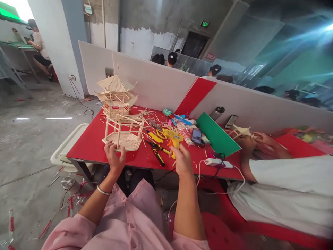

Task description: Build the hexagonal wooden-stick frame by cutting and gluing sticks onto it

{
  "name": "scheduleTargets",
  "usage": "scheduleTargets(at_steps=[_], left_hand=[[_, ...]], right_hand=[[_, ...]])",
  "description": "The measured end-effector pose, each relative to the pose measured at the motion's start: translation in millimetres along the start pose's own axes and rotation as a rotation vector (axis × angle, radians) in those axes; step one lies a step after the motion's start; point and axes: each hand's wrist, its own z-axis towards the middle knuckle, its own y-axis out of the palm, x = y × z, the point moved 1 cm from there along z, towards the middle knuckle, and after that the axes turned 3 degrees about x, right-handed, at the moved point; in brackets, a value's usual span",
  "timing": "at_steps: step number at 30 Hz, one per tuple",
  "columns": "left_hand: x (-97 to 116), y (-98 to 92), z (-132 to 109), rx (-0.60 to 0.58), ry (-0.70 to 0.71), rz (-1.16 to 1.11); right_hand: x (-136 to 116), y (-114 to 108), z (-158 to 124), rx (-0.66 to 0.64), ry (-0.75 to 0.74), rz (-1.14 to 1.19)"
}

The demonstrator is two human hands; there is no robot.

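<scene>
A hexagonal frame of thin wooden sticks (130, 140), with upright posts and a top rail, stands near the table's left front. My left hand (114, 159) is at its near edge, fingers curled and thumb apart, gripping the base there; the exact contact is partly hidden. In my right hand (182, 158) is a yellow hot glue gun (171, 135), its nozzle pointing left towards the frame. Behind the frame rises a stick-built pagoda (117, 92) with tiered roofs. Black-and-yellow pliers (157, 156) and a yellow-handled cutting tool (154, 136) lie between my hands.
Loose sticks (151, 114) litter the red table (91, 142). A green board (218, 133), a white power strip (218, 162) and cables are to the right. Another person's white sleeve (291, 173) reaches in at the right. A pale partition (153, 86) borders the back.
</scene>
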Motion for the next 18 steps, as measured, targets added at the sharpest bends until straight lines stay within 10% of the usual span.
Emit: scheduleTargets(at_steps=[9,18], left_hand=[[-11.6,2.5,-19.7,-0.314,0.071,0.109],[-15.9,-0.4,-21.6,-0.445,0.164,0.568]], right_hand=[[80.1,-79.0,72.7,0.074,0.209,-0.452],[113.1,-76.6,103.8,0.003,0.226,-1.064]])
